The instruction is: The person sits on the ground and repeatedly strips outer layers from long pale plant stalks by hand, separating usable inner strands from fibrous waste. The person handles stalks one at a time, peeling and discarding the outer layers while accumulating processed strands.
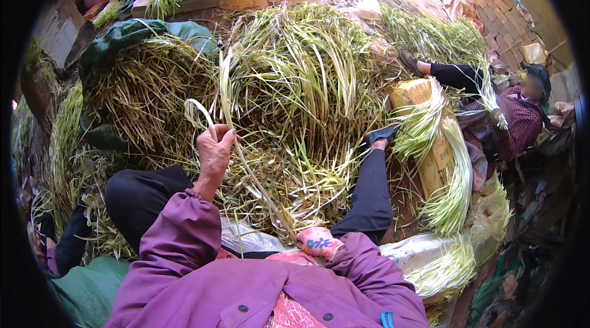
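Observation:
My bare left hand (pixel 215 149) pinches a few long, pale stalks (pixel 225 79), which look like blanched chives, between thumb and fingers. One strand curls over in a loop beside the knuckles. The stalks run down, browner at the lower end, to my right hand (pixel 320 241), which wears a pink floral glove or mitt and is closed around that end at my lap. Its fingertips are hidden. Between my legs lies a litter of cut leaves (pixel 295 180). Just beyond it rises a large heap of green chive-like leaves (pixel 304 61).
A dark green sack (pixel 124 35) holds brownish stalks at the left. At the right, trimmed pale bundles (pixel 421 125) lie across a printed yellow package (pixel 438 157), and another bundle (pixel 445 268) rests on white sheeting. Another person (pixel 516 111) sits beyond, holding stalks.

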A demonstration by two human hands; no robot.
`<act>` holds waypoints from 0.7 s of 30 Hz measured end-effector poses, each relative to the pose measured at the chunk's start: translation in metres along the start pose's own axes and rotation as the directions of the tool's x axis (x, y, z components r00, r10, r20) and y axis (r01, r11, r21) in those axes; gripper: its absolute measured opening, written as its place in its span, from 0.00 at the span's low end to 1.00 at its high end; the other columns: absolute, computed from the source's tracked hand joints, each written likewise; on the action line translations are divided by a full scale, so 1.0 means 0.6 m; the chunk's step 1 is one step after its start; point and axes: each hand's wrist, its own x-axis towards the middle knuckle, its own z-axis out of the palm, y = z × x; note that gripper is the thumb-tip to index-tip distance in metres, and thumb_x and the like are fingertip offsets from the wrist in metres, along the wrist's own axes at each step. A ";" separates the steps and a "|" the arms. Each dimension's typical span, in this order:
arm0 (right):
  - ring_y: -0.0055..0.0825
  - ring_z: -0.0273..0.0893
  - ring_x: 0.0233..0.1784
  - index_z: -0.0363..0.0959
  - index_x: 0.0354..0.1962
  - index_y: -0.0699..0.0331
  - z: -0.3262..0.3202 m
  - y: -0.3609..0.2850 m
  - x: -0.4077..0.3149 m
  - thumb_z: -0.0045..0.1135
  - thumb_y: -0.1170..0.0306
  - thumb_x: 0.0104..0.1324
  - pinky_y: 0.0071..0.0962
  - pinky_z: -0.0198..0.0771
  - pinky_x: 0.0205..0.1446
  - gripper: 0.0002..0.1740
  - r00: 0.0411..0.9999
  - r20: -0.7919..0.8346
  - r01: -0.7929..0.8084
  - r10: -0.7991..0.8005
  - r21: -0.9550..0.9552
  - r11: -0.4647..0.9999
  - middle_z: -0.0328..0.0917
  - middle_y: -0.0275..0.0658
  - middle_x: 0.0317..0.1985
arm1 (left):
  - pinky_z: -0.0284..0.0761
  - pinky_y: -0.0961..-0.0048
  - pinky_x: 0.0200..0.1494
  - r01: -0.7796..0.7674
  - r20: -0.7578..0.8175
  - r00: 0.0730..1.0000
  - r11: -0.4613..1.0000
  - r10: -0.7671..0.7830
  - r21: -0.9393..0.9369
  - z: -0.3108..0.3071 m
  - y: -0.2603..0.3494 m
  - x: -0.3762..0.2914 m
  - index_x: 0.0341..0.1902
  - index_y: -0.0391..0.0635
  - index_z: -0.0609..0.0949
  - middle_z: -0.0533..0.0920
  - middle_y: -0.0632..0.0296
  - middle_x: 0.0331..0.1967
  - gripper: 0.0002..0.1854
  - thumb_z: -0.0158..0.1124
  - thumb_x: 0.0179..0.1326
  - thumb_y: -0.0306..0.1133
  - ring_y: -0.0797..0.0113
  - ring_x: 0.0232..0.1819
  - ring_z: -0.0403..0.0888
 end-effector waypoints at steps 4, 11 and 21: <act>0.37 0.76 0.37 0.77 0.35 0.59 -0.109 0.002 0.011 0.47 0.41 0.57 0.34 0.70 0.41 0.29 0.979 -0.183 -0.016 0.094 0.389 0.921 0.77 0.45 0.31 | 0.55 0.89 0.12 0.217 0.176 0.966 0.965 -0.190 -0.147 0.003 0.027 -0.015 0.39 0.36 0.76 0.81 0.58 0.27 0.08 0.53 0.61 0.28 0.86 0.11 0.62; 0.22 0.75 0.40 0.71 0.47 0.65 -0.212 -0.066 0.100 0.54 0.62 0.60 0.21 0.69 0.45 0.20 0.810 -0.575 0.414 0.114 0.699 0.583 0.78 0.39 0.38 | 0.48 0.88 0.08 0.373 0.372 0.893 0.876 -0.251 -0.305 0.016 0.029 -0.023 0.40 0.38 0.76 0.81 0.54 0.31 0.09 0.50 0.63 0.30 0.88 0.07 0.55; 0.13 0.69 0.23 0.76 0.36 0.63 -0.150 -0.041 0.102 0.50 0.58 0.63 0.17 0.64 0.25 0.16 0.980 -0.161 0.196 -0.118 0.886 0.421 0.77 0.32 0.25 | 0.52 0.88 0.08 0.437 0.235 0.899 0.800 -0.370 -0.411 0.012 0.027 -0.024 0.41 0.40 0.76 0.81 0.54 0.33 0.15 0.49 0.64 0.40 0.87 0.07 0.56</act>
